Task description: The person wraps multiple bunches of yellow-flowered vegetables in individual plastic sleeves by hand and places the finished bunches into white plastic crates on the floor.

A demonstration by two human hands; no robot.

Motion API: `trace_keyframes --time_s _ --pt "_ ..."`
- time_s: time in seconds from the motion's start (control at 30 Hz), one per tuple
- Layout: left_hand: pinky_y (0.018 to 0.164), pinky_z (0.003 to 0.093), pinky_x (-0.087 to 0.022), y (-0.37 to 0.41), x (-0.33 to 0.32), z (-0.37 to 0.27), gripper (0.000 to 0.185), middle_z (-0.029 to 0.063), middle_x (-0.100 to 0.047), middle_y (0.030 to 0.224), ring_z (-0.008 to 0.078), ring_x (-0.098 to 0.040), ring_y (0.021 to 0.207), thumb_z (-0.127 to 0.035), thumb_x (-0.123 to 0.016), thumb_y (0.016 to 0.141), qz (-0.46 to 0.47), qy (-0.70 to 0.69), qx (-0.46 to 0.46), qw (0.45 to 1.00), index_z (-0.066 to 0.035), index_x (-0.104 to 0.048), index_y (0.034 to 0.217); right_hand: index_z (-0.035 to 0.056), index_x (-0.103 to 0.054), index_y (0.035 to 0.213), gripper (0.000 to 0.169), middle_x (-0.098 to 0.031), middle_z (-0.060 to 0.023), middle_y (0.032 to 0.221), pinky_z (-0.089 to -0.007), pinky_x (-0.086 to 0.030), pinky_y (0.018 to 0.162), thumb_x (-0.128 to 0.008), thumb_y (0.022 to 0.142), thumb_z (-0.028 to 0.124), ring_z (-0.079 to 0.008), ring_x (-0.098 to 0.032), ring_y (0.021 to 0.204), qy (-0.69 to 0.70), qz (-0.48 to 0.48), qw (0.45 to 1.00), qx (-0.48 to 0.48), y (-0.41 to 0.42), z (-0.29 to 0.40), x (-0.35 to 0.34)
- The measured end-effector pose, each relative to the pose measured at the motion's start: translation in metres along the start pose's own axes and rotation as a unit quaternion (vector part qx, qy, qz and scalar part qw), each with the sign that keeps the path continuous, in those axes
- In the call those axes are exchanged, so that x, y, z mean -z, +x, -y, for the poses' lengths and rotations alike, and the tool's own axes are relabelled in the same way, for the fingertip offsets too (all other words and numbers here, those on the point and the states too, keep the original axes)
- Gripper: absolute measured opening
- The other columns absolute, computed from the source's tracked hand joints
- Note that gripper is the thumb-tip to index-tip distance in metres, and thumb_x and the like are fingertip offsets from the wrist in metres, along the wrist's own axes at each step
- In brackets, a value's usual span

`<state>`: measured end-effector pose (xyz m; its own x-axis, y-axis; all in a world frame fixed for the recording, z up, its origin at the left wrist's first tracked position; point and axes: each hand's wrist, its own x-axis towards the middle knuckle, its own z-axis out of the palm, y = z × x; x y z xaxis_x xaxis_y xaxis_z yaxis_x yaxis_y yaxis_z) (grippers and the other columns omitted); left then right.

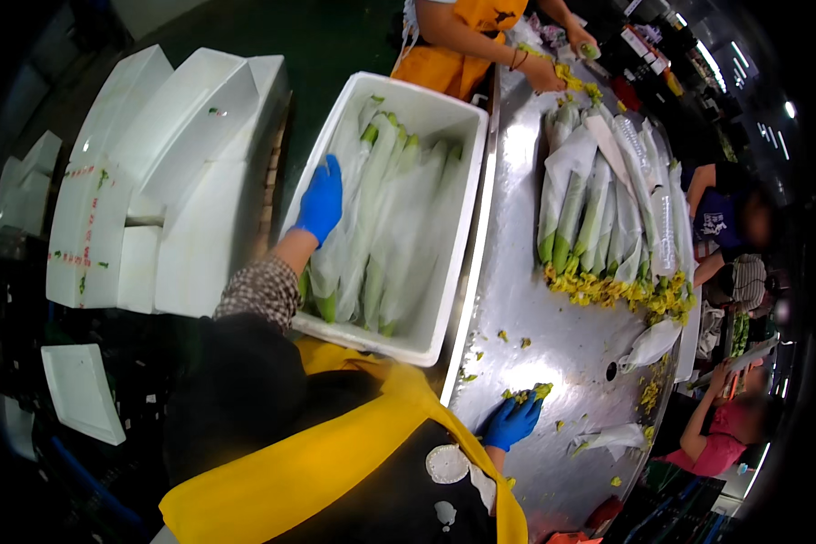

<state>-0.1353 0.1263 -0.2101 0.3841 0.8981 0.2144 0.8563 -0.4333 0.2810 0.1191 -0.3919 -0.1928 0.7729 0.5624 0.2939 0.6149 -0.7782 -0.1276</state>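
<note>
My left hand [321,200], in a blue glove, lies against long green vegetables [381,224] in thin whitish sleeves, near the left wall of a white foam box [472,183]. Its fingers are stretched out and hold nothing that I can see. Low on the metal table, my right hand [515,419], also gloved in blue, has yellow-green flower scraps [536,392] at its fingertips. Whether it grips or only touches them is unclear. Farther up the table lies a pile of sleeved vegetables [602,197], with yellow blossoms [605,289] at the near ends.
White foam boxes [197,136] are stacked to the left, with a foam lid [83,393] below them. Across the metal table [517,319] lie flower bits and loose sleeved pieces [653,343]. A person in an orange apron [479,41] works at the far end; others stand on the right.
</note>
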Motion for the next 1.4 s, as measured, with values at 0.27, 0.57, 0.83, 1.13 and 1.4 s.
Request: trace_keyframes --time_s 0.27,0.57,0.83,1.13,1.4 --pt "0.080 0.0378 -0.050 0.013 0.007 -0.004 0.061 0.0318 -0.045 0.117 0.0399 -0.051 0.102 0.002 -0.048 0.080 0.052 0.127 -0.064 0.988 0.007 -0.026 0.137 0.0029 -0.049 0.124 0.043 -0.046 -0.0259 0.127 -0.0469 -0.036 0.096 -0.053 0.086 0.022 -0.0405 -0.045 0.115 -0.016 -0.013 1.000 0.000 -0.002 0.004 0.002" --pt "0.085 0.0395 -0.046 0.011 0.004 0.002 0.046 0.0256 -0.048 0.118 0.0384 -0.052 0.102 -0.007 -0.051 0.079 -0.099 0.214 -0.265 0.935 0.006 -0.043 0.123 0.0079 -0.050 0.125 0.042 -0.046 -0.0243 0.128 -0.0472 -0.036 0.096 -0.052 0.086 0.025 -0.0396 -0.045 0.116 -0.011 -0.020 1.000 -0.009 -0.004 -0.001 -0.003" --pt "0.078 0.0377 -0.041 -0.089 0.056 0.003 0.034 0.0084 -0.058 0.073 0.0273 -0.054 0.076 -0.043 -0.057 0.079 0.259 -0.025 -0.487 0.834 -0.011 -0.063 0.071 0.0072 -0.050 0.124 0.043 -0.046 -0.0237 0.129 -0.0477 -0.037 0.095 -0.053 0.084 0.022 -0.0391 -0.045 0.116 -0.013 -0.018 0.999 -0.038 0.002 0.012 0.005" --pt "0.063 0.0409 -0.040 -0.068 0.041 0.015 0.035 0.0084 -0.056 0.065 0.0288 -0.055 0.067 -0.044 -0.056 0.078 0.321 0.075 -0.477 0.814 -0.013 -0.060 0.060 0.0066 -0.052 0.122 0.046 -0.049 -0.0252 0.123 -0.0488 -0.039 0.090 -0.057 0.080 0.022 -0.0410 -0.048 0.110 0.028 -0.053 0.997 -0.049 0.004 0.011 0.008" --pt "0.062 0.0405 -0.044 -0.062 0.072 -0.058 0.025 0.0101 -0.058 0.073 0.0305 -0.055 0.070 -0.033 -0.065 0.078 0.214 -0.098 -0.494 0.837 -0.009 -0.063 0.084 0.0114 -0.056 0.117 0.047 -0.035 -0.0190 0.139 -0.0500 -0.022 0.103 -0.066 0.076 0.033 -0.0378 -0.028 0.130 0.012 -0.079 0.991 -0.109 0.014 0.009 0.016"
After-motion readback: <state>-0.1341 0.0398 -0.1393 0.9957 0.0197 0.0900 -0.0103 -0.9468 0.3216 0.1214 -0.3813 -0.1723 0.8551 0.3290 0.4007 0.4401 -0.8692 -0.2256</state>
